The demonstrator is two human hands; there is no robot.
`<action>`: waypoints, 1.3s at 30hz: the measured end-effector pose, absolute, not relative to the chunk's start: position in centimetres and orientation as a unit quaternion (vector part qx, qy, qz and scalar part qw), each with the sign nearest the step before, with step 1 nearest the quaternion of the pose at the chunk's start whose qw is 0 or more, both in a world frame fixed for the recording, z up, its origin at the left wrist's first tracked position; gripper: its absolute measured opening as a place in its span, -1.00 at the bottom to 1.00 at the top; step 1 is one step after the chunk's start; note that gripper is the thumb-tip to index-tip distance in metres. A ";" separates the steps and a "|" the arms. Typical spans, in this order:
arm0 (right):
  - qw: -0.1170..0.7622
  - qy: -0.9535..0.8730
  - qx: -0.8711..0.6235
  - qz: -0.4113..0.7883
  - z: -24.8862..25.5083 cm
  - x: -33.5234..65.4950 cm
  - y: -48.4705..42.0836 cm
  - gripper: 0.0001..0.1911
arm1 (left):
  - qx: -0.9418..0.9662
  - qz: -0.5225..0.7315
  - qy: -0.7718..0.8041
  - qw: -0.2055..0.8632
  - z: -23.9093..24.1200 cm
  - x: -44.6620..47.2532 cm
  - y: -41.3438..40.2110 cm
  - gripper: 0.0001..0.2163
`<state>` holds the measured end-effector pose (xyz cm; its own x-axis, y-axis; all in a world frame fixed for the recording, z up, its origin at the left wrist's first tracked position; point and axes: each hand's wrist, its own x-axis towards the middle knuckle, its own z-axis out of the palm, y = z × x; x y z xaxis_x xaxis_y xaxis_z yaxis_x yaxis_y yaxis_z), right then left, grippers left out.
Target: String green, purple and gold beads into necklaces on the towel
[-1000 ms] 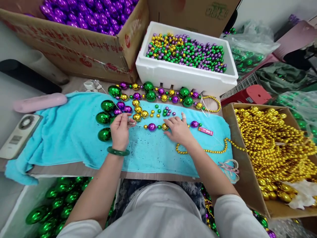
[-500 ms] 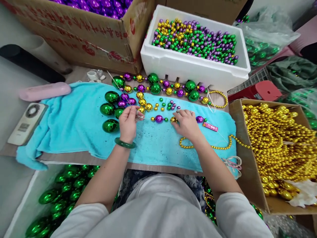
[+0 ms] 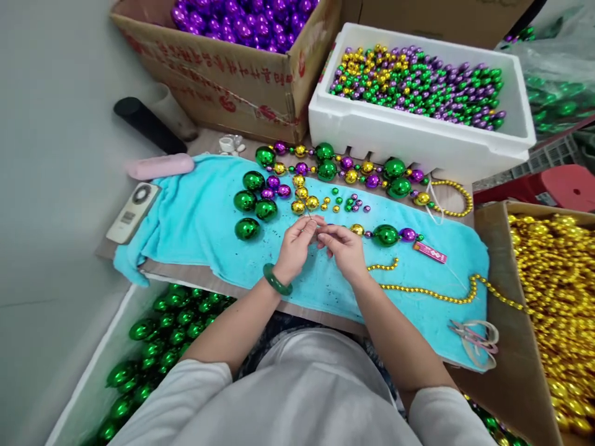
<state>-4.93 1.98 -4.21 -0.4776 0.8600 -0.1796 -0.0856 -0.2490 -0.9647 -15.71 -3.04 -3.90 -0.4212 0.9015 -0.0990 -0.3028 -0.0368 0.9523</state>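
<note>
Over a turquoise towel (image 3: 195,223), my left hand (image 3: 297,244) and my right hand (image 3: 343,246) meet, fingertips pinched together. The left hand pinches a thin needle or thread end; a green bangle sits on its wrist. What the right hand pinches is too small to name. Just to its right lies a partly strung bead strand (image 3: 385,235): gold, large green, purple, with a pink tag (image 3: 430,253) at its end. Loose large green balls (image 3: 246,201) and small mixed beads (image 3: 344,202) lie on the towel beyond my hands. A finished bead strand (image 3: 344,168) lies along the towel's far edge.
A white foam box (image 3: 418,139) of small mixed beads stands at the back, a cardboard box of purple balls (image 3: 242,68) to its left. A box of gold bead chains (image 3: 558,297) is on the right. Scissors (image 3: 476,337), a remote (image 3: 131,210) and a pink case (image 3: 160,166) lie nearby. Green balls (image 3: 158,347) fill a bin below.
My hands have come together at the towel's middle; before they were apart, the right lying on the strand. A large green ball now sits on the strand. The view swung left.
</note>
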 end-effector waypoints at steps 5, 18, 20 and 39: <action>0.304 -0.521 -0.370 0.707 -4.0 -5.3 1.8 -0.76 | 0.329 0.639 0.557 0.416 -2.6 -16.4 -3.5 -0.74; 0.298 -0.518 -0.392 0.700 -5.2 -2.8 1.2 -0.75 | 0.507 0.264 0.820 0.018 -3.9 -24.8 -3.4 -0.59; 0.299 -0.520 -0.390 0.699 -5.3 -2.5 0.9 -0.74 | 0.503 0.235 0.830 0.039 -4.2 -24.2 -2.9 -0.50; 0.312 -0.584 -0.412 0.625 -5.9 -1.6 -0.6 -0.81 | 0.094 0.755 0.453 0.464 -1.2 -24.4 -1.4 -0.83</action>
